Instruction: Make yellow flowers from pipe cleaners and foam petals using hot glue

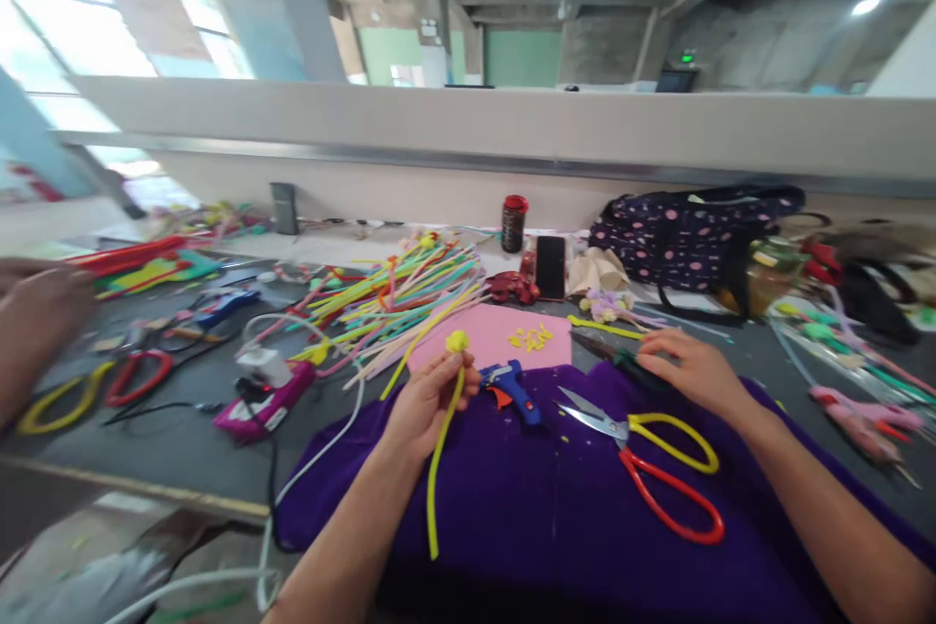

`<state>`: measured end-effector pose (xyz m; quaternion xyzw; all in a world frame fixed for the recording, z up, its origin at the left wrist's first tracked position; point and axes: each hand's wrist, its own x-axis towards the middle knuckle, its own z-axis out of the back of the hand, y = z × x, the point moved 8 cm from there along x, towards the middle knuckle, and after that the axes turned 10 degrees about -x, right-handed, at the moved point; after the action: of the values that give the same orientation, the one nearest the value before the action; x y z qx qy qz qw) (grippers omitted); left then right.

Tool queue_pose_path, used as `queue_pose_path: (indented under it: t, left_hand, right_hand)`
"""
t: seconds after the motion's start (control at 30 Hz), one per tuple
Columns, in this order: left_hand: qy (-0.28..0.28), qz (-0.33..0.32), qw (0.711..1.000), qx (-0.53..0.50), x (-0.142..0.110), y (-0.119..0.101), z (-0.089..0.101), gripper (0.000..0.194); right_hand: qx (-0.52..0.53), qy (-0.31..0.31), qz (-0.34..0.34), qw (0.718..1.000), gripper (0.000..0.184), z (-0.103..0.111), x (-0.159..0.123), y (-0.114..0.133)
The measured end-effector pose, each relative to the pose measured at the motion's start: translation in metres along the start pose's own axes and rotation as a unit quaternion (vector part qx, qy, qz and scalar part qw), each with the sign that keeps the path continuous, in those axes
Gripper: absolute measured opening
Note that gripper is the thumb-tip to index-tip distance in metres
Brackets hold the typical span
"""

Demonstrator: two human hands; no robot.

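The likeliest trouble, I judge, is at my left hand (431,402): the blue glue gun (516,394) lies just beside my fingers, and if its tip is hot, a small sideways slip could burn me. I can't tell whether it is. Squeezing too hard could crush or loosen the yellow head (457,341) on its fuzzy stem (441,468). The scissors (621,429) lie with blades parted on the purple cloth (497,507); a tug on the cloth could shift them, or tip the loose yellow bits (532,339) off the pink sheet (479,327).

My left forearm reaches up from below, thumb and fingers pinched around the stem under its head, the tail hanging over the cloth. My right hand (691,375) is palm-down over the pliers' (596,345) dark handles, fingers curled; I can't tell whether they grip.
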<state>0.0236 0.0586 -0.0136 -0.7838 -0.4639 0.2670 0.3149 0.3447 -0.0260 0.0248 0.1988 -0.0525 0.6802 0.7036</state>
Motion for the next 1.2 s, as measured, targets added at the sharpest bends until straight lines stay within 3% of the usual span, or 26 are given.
queue_pose_path:
  t: [0.1,0.2,0.3,0.4,0.53,0.63,0.8,0.93,1.07,1.2]
  left_hand:
    - [-0.005,-0.004,0.999,-0.035,-0.001,-0.001,-0.001,0.015]
    - [0.013,0.006,0.998,-0.053,-0.006,0.001,-0.011,0.017]
    - [0.052,0.008,0.997,-0.05,-0.015,0.002,-0.03,0.019]
    - [0.081,-0.003,0.996,-0.024,-0.021,0.002,-0.044,0.023]
    - [0.104,-0.085,0.99,0.042,-0.022,-0.004,-0.052,0.02]
    - [0.112,-0.118,0.984,0.077,-0.021,-0.004,-0.055,0.02]
    - [0.115,-0.093,0.987,0.066,-0.018,0.008,-0.055,0.031]
    - [0.115,-0.052,0.99,0.057,-0.015,0.018,-0.049,0.022]
    - [0.128,-0.053,0.989,0.045,-0.014,0.017,-0.047,0.018]
    - [0.104,-0.07,0.992,0.024,-0.016,0.011,-0.041,0.033]
  right_hand:
    - [0.116,0.03,0.047,0.992,0.017,0.015,-0.008,0.055]
    - [0.235,0.101,0.09,0.963,0.018,0.011,-0.02,0.127]
    - [0.324,0.108,0.045,0.939,0.015,-0.005,-0.018,0.175]
    - [0.427,0.081,0.004,0.901,0.019,-0.02,-0.004,0.198]
    - [0.515,0.063,-0.022,0.854,0.019,-0.031,0.009,0.205]
    - [0.52,0.055,-0.025,0.852,0.022,-0.038,0.011,0.199]
    - [0.523,0.04,-0.043,0.85,0.02,-0.053,0.009,0.179]
    - [0.541,0.075,-0.028,0.837,0.021,-0.059,0.007,0.179]
    - [0.589,0.136,-0.03,0.796,0.02,-0.066,0.003,0.185]
    - [0.615,0.192,-0.04,0.764,0.02,-0.074,-0.002,0.189]
